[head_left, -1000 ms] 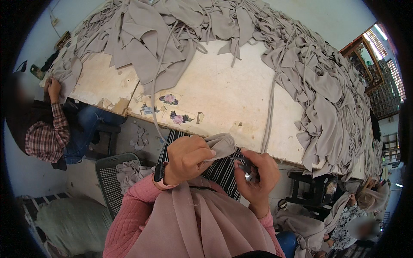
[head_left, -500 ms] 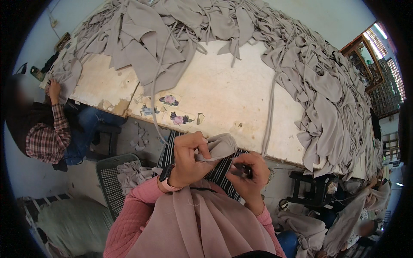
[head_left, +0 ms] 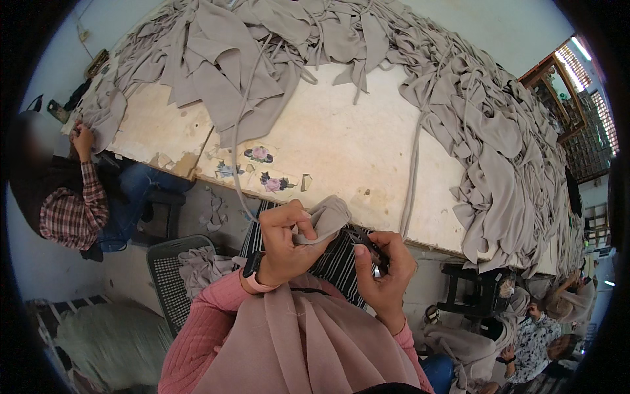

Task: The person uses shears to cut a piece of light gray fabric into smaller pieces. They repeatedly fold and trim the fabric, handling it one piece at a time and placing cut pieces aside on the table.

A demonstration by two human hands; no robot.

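My left hand (head_left: 285, 240) is closed on a folded piece of taupe fabric (head_left: 329, 217), pinched between thumb and fingers, in front of the table's near edge. A little to the right, my right hand (head_left: 388, 276) holds small dark thread snips (head_left: 369, 245), their tips pointing left toward the cloth's edge. Whether the tips touch the cloth is hard to tell. A thin fabric strip (head_left: 237, 167) hangs over the table edge just beyond my left hand.
A worn cream table (head_left: 341, 131) bears heaps of taupe fabric (head_left: 485, 131) along its far and right sides. A green plastic basket (head_left: 161, 266) with cloth stands at my left. A person (head_left: 72, 203) sits at far left; others (head_left: 535, 341) are at lower right.
My left hand and the fabric have shifted slightly left. My right-hand fingers have spread somewhat, showing more of the snips. At lower right, a person has moved their cloth aside.
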